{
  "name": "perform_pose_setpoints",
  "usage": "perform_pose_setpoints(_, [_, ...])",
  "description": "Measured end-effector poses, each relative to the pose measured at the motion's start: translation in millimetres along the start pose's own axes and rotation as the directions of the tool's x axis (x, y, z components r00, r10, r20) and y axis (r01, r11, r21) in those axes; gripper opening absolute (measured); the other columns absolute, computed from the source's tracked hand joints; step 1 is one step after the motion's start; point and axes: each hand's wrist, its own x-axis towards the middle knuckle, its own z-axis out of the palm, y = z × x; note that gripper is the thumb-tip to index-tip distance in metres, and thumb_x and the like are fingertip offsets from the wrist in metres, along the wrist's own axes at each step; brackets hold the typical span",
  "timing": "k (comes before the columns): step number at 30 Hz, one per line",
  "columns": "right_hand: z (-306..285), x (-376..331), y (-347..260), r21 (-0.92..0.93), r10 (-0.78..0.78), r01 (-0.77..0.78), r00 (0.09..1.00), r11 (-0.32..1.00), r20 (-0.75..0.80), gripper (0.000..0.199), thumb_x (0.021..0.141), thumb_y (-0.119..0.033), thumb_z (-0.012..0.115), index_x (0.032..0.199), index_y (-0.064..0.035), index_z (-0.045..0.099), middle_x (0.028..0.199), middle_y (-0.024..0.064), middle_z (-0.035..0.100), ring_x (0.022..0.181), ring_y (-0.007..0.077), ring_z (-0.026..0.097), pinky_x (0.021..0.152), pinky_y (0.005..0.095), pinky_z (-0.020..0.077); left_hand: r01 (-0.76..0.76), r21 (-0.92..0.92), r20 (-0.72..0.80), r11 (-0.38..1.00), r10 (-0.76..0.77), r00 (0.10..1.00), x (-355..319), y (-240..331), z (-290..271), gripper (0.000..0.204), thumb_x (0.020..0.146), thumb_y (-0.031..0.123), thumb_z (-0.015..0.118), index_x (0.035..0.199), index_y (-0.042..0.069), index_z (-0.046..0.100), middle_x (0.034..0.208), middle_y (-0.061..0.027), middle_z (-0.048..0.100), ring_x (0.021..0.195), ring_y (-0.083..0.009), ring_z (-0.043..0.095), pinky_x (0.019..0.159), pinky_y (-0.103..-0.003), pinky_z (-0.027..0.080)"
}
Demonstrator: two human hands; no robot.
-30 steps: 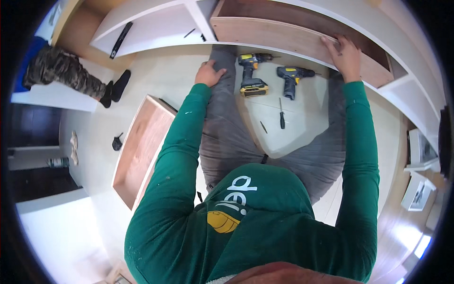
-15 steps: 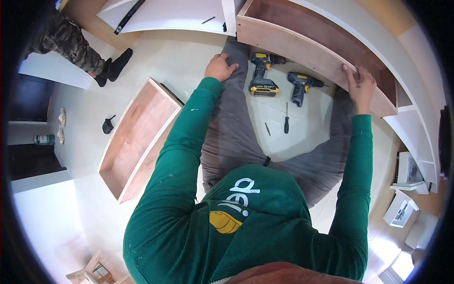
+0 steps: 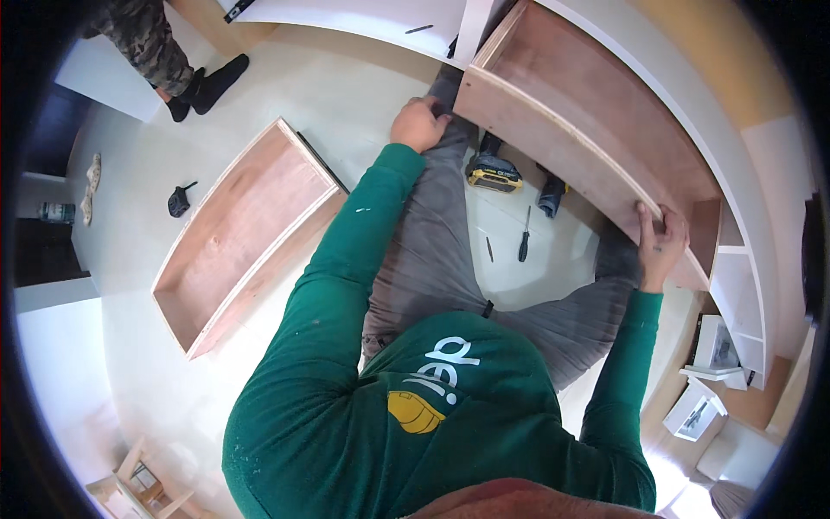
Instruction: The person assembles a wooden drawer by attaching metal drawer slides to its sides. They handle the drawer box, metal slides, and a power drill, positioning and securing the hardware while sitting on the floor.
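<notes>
My right hand grips the top edge of a long, bare-wood drawer near its right end, thumb outside and fingers over the rim. The drawer sticks out of a white cabinet. My left hand rests on my grey trouser leg beside the drawer's left end, fingers loosely bent and partly hidden, with nothing visible in it. Beneath the drawer, a cordless drill with a yellow-black battery and a second drill are partly covered. A screwdriver and a thin dark bit lie between my legs.
A second wooden drawer sits on the floor to my left, with a small black tool beyond it. Another person's leg in camouflage trousers stands at the far left. White drawer-like boxes lie at right.
The drawer now extends farther toward me, covering more of both drills. My right hand has come nearer with it, and my left hand sits closer to its left end. The view has shifted.
</notes>
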Motion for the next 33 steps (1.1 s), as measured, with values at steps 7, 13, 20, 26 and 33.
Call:
perform_pose_setpoints(7, [-39,-53,-14,0.091,0.04,-0.043,0.999,0.995,0.036,0.037,0.077,-0.031,0.087,0.093,-0.0024,0.07,0.085,0.0064,0.065,0.084,0.0261,0.058,0.093,0.0377,0.0393,0.188,-0.673,0.023,0.715,-0.234,0.972,-4,0,-19,0.037,0.096,0.03,0.068,0.112,-0.004,0.071,0.099,-0.0153,0.076,0.093,-0.0252,0.071,0.085,-0.034,0.054])
perform_pose_setpoints(13, [-53,-58,-19,0.105,-0.004,-0.005,0.997,0.994,0.078,0.039,0.076,-0.034,0.087,0.092,-0.0032,0.069,0.085,0.008,0.064,0.084,0.0266,0.058,0.092,0.039,0.0397,0.368,-0.836,0.342,0.408,-0.138,0.93,-34,58,-63,0.058,0.103,0.048,0.056,0.131,-0.003,0.063,0.121,-0.0098,0.068,0.112,-0.0165,0.062,0.098,-0.028,0.046])
perform_pose_setpoints(20, [-56,-51,-25,0.09,0.044,-0.051,0.996,0.995,0.081,0.039,0.075,-0.037,0.086,0.091,-0.0053,0.07,0.084,0.008,0.066,0.084,0.0261,0.061,0.088,0.0404,0.0399,0.421,-0.875,0.409,0.24,-0.101,0.907,-43,89,-66,0.063,0.107,0.051,0.046,0.146,0.001,0.05,0.14,-0.0096,0.058,0.128,-0.018,0.055,0.109,-0.033,0.041])
perform_pose_setpoints(26, [-48,-50,-20,0.101,0.11,-0.111,0.994,0.989,0.02,0.046,0.075,-0.05,0.084,0.091,-0.008,0.074,0.085,0.007,0.069,0.083,0.0276,0.062,0.085,0.0418,0.0398,0.442,-0.878,0.44,0.186,-0.055,0.896,-19,89,-67,0.071,0.106,0.06,0.038,0.15,0.005,0.044,0.146,-0.0127,0.055,0.134,-0.0267,0.052,0.112,-0.043,0.042])
perform_pose_setpoints(33, [-85,-55,63,0.473,0.323,-0.208,0.93,0.856,-0.175,0.038,0.083,-0.041,0.081,0.102,-0.009,0.076,0.102,0.0082,0.073,0.096,0.0222,0.066,0.092,0.0397,0.0466,0.527,-0.806,0.527,0.27,-0.079,0.846,-7,108,-84,0.081,0.1,0.068,0.045,0.148,0.003,0.047,0.144,-0.0135,0.056,0.131,-0.0273,0.056,0.11,-0.043,0.045])
